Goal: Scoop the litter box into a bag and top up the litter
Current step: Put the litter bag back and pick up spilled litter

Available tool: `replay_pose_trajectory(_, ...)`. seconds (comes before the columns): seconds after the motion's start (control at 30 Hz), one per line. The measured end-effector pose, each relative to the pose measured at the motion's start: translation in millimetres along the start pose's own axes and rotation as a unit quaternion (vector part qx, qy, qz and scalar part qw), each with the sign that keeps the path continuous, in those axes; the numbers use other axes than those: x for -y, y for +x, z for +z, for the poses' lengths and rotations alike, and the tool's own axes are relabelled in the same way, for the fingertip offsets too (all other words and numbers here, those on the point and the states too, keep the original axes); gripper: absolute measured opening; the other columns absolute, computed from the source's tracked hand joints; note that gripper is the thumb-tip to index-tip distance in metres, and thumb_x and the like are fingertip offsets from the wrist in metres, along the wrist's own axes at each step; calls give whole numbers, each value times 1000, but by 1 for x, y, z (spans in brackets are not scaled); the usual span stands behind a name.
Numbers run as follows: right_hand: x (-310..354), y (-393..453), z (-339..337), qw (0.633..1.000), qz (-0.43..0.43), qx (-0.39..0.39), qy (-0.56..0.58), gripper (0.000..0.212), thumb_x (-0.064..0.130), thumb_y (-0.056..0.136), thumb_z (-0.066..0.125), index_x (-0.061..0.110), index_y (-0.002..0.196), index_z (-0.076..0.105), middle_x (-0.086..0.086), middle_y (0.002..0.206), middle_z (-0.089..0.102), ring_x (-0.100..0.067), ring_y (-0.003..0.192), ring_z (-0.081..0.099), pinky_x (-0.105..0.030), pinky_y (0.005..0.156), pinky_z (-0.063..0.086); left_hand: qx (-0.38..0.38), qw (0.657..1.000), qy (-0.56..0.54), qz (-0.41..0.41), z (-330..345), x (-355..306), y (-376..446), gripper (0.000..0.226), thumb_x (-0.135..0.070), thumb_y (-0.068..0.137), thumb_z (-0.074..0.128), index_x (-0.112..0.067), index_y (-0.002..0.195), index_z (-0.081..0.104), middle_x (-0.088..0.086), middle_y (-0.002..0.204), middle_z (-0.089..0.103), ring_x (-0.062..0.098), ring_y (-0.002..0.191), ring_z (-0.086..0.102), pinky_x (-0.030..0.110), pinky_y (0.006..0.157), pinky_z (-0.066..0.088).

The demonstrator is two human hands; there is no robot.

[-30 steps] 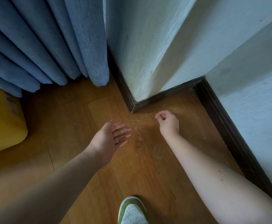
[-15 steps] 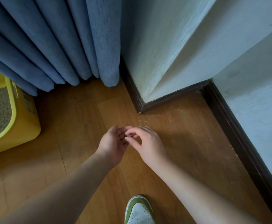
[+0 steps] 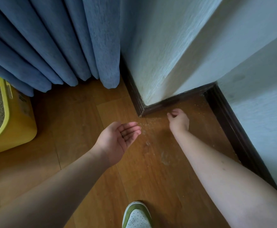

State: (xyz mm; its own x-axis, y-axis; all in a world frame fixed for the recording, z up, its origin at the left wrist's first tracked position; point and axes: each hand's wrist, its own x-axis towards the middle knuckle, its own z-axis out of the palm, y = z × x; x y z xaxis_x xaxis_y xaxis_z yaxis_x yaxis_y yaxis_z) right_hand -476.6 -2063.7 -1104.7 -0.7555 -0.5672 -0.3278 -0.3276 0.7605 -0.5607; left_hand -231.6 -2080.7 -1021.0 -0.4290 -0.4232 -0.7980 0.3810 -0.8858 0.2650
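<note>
Head view: the left hand is cupped palm up, fingers together and slightly curled, above the floor near the skirting corner. A few grains seem to lie in the palm, though they are too small to be sure of. The right hand reaches down by the skirting, fingers curled narrow as if pinching spilled litter; what it holds, if anything, I cannot tell.

The risk, as I judge it: a tilt of the cupped palm would drop the grains back on the floor, and a sweep of the right hand could push litter into the corner under the skirting.

The box stands at the floor's left edge under the curtain, cut off by the frame. No bag or scoop is in view. A shoe is cut off at the bottom.
</note>
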Motion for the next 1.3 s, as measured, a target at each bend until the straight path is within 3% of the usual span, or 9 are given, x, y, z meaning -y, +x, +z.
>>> replay_pose_trajectory(0.13,-4,18,12,999,-5,16,-27,33,24,92,63,16,124,58,-2,119,63,-23,107,61,-27,78,44,28,999,-11,-10,12,-4,-4,51,-29,106,29,9,117,61,26,115,68,34,108,67,38,96,53)
replay_pose_trajectory(0.37,-1,36,31,997,31,-38,-52,9,21,89,63,21,97,66,-4,106,67,-27,98,63,-38,85,51,26,999,-20,1,13,-15,-9,49,-24,106,27,10,118,60,27,115,67,34,107,67,39,94,54)
replay_pose_trajectory(0.6,0,35,30,995,13,-48,-88,19,22,95,55,10,105,68,-12,111,65,-32,101,62,-31,76,47,12,1000,-17,17,3,-19,-7,47,-20,104,26,10,119,60,27,114,68,34,105,68,38,91,54)
replay_pose_trajectory(0.8,16,3,7,1000,9,-7,22,16,22,96,57,12,106,64,-4,109,66,-19,93,59,-28,73,43,-10,1000,-12,15,0,-10,-4,46,-20,105,28,10,116,61,27,111,69,35,103,69,38,89,56)
replay_pose_trajectory(0.93,36,-70,-12,990,-110,53,68,12,26,91,62,21,101,66,13,98,66,-4,92,62,-18,78,48,-35,999,-23,11,-2,-6,5,47,-23,105,30,11,115,60,27,107,70,35,101,70,38,88,57)
replay_pose_trajectory(1.07,47,-130,-18,946,-307,93,50,9,19,87,69,19,96,69,18,90,67,8,81,62,-4,74,47,-41,999,-19,3,2,4,13,50,-28,105,30,11,115,61,27,110,69,34,103,68,37,88,55)
replay_pose_trajectory(1.17,47,-140,-16,917,-394,70,3,9,19,85,71,18,95,71,12,93,70,1,82,62,-10,72,51,-22,1000,-6,0,8,12,13,53,-28,105,28,9,108,65,25,101,71,31,95,70,36,85,55)
replay_pose_trajectory(1.23,46,-140,-16,911,-408,56,-14,14,19,83,73,19,96,72,9,91,69,-3,83,62,-15,73,53,1,1000,-13,-4,11,14,12,53,-27,105,27,9,101,65,22,90,72,28,84,72,36,84,54)
replay_pose_trajectory(1.3,46,-140,-18,908,-417,47,-20,17,21,81,74,19,98,72,9,90,68,-7,84,63,-19,73,54,15,1000,-16,-6,14,16,12,52,-26,106,27,9,102,65,22,90,71,28,84,71,37,87,54)
